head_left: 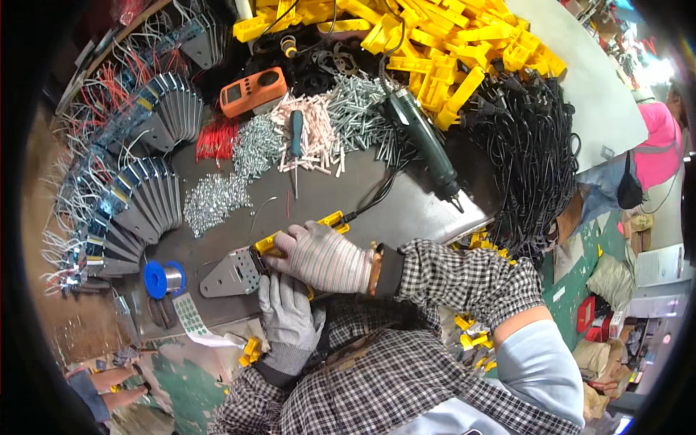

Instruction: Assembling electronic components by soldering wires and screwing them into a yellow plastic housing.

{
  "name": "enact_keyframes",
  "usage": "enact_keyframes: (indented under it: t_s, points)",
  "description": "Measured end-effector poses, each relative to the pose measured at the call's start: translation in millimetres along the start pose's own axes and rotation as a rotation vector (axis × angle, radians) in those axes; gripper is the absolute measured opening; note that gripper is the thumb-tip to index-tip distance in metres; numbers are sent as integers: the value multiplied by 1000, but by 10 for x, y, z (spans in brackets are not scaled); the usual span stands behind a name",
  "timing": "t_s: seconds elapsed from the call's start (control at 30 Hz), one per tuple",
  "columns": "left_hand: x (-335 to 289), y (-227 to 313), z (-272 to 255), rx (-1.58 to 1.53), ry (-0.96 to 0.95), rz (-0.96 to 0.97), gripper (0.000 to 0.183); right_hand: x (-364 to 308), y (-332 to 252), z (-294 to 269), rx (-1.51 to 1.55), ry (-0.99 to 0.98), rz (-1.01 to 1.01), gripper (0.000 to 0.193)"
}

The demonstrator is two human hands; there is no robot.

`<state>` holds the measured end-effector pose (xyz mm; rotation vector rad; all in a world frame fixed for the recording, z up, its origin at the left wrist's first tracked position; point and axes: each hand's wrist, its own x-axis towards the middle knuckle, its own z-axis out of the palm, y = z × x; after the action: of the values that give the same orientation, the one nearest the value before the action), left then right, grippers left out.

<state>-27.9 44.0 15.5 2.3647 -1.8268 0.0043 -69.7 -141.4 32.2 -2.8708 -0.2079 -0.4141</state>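
Note:
In front of me lies a yellow plastic housing (334,220) with a tapered grey metal plate (230,274) at its left end and a black cord leaving its right end. My right hand (322,257), in a striped knit glove, closes over the housing from above. My left hand (291,315), in a grey glove, has its fingers together against the near side where plate and housing meet; part of its grip is hidden. Beyond the hands lie a blue-handled screwdriver (296,134), a thin bent wire (261,212) and a dark green power screwdriver (424,138).
Screws (217,199), pale pink sleeves (312,123) and an orange meter (252,92) cover the middle back. Metal plates with wires (145,199) line the left, near a blue solder spool (165,279). Yellow housings (449,43) and black cords (525,145) pile up far right. A person (656,138) is beyond.

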Motion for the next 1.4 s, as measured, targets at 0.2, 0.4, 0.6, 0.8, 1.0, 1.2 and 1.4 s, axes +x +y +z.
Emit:
enact_keyframes:
  t_s: [0.2, 0.4, 0.6, 0.8, 1.0, 1.2, 1.4]
  points:
    - [2, 26, 62, -60, 1, -52, 83, 136, 36, -72, 14, -142, 105, 26]
    - [85, -5, 67, -29, 14, -37, 85, 156, 1830, -1327, -698, -40, 721, 16]
    - [102, -38, 33, -105, 25, 3, 86, 68, 2925, -1158, -896, -274, 630, 22]
    - [69, -31, 98, -169, 51, -50, 86, 11, 3187, -1371, -779, -370, 719, 29]
    - [51, 22, -27, -42, 58, -13, 91, 106, 2886, -1487, -919, -612, 823, 29]
    - [67, -9, -5, -68, 34, -14, 88, -308, 2786, -2174, -195, 300, 772, 45]
    - [56, -37, 35, -135, 57, -6, 81, -1345, 2483, -2460, 649, 913, 876, 36]
